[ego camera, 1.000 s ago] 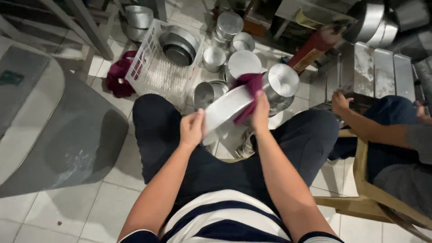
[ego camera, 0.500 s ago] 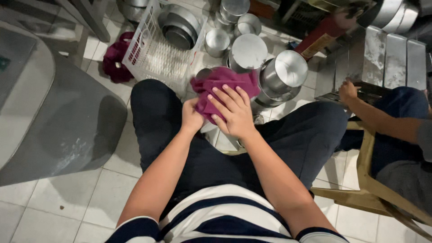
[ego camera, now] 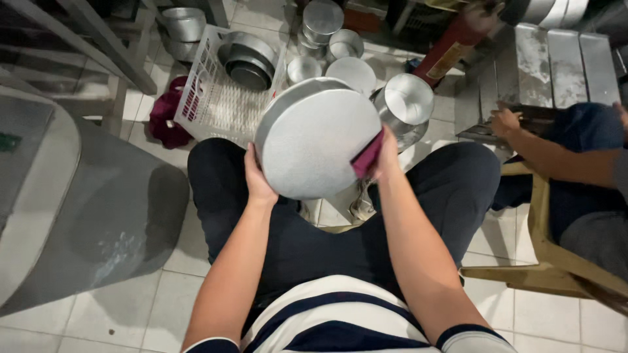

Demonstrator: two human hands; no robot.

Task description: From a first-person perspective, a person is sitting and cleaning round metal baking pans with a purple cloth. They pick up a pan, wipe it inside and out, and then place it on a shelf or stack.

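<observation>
Above our lap, between our knees, we held a round metal pan (ego camera: 318, 138) up with its flat bottom turned toward us. Our left hand (ego camera: 259, 178) gripped the pan's lower left edge, its fingers hidden behind the pan, so we could only tell that they were clamped on it. Our right hand (ego camera: 386, 157) pressed a dark red cloth (ego camera: 367, 157) against the pan's right edge, the fingers closed over both cloth and rim.

On the tiled floor (ego camera: 131, 314) beyond our knees stood a cluster of other metal pans and tins. A shiny one (ego camera: 407, 103) lay just behind the pan we held, close to our right hand. A white plastic basket (ego camera: 216, 98) sat to the left, holding a stack of round pans (ego camera: 248, 59). A second dark red cloth (ego camera: 165, 121) lay bunched on the floor, touching the basket's left side. A red cylinder (ego camera: 451, 49) leaned at a slant behind the tins.

On our left a large grey curved surface (ego camera: 78, 216) filled the view. On our right another person sat on a wooden chair (ego camera: 556, 261), and one hand (ego camera: 505, 121) of theirs rested at the edge of a row of flat metal trays (ego camera: 562, 62), well apart from our own hands.
</observation>
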